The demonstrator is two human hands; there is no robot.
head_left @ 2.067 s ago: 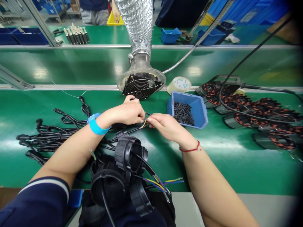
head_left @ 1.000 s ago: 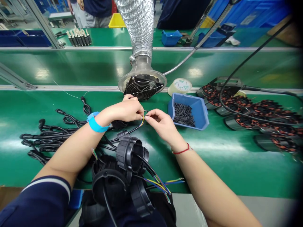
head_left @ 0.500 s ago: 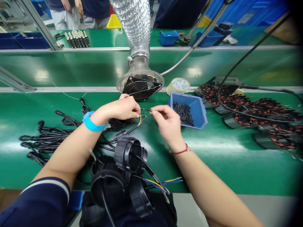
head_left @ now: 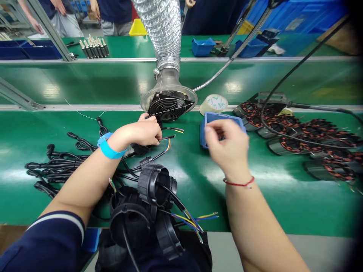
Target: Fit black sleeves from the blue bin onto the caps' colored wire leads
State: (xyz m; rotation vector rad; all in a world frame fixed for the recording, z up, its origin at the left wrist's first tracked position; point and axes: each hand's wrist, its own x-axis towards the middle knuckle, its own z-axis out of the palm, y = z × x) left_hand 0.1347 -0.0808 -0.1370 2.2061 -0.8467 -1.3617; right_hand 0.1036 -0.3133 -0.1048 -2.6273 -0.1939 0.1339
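Coloured wires [head_left: 169, 143] are held near the centre of the frame by the left hand [head_left: 151, 133] alone, the right hand [head_left: 227, 145] having been drawn away to the blue bin [head_left: 202, 132], right of centre. Half a second earlier, a dark strand at the wire ends was being pinched by the right fingertips; now the tips are left free, pointing right in two small groups. By this change, handling of that strand appears to have been broken off or finished, with the work kept steady from one side only.

The left grip is drawn together on the wires, its fingertips partly turned from view. The right grip is loosely curled, thumb close to forefinger, in front of the bin; whether anything is held in it, or the bin is touched, cannot be told. The bin's contents are mostly hidden by the hand.

Black housings [head_left: 153, 184] are grouped at the lower centre, and black cables [head_left: 64, 165] are spread across the worktop [head_left: 272, 211] at left. The wires are overlooked by a fan [head_left: 169, 107] at upper centre, while copper-wound rings [head_left: 286, 122] are lined up at right, beyond a tape roll [head_left: 214, 104]
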